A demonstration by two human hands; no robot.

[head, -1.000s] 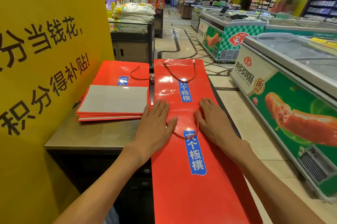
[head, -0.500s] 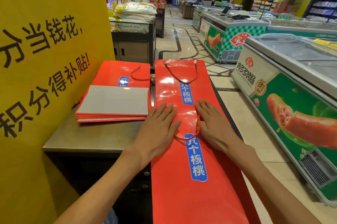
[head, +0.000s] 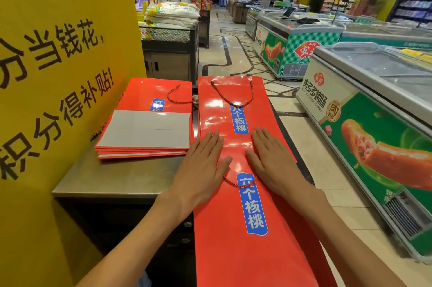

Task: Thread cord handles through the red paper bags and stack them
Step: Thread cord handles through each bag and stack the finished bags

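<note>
Closest to the person, a long red paper bag [head: 236, 251] hangs off the near edge of the steel counter [head: 112, 177], its lower end unsupported. Both hands lie flat on it, fingers straight and holding nothing: the left hand [head: 201, 165] and the right hand [head: 271, 165] press on either side of the blue label, most likely to keep the bag from sliding off and to flatten it. Between the hands a loop of red cord handle [head: 238, 184] shows, partly under the palms, so this bag looks threaded.

Beyond the fingertips lies a second flat bag [head: 233, 104], its cord handle [head: 233, 95] curving down from two holes at the far end. The near bag seems to overlap it, as if being squared onto a pile.

Just left sits a stack of folded bags [head: 145, 132], grey bottom panels up, one cord [head: 180, 95] trailing across the top one. Further off stand freezer chests [head: 364, 100] and a yellow sign wall [head: 58, 53].
</note>
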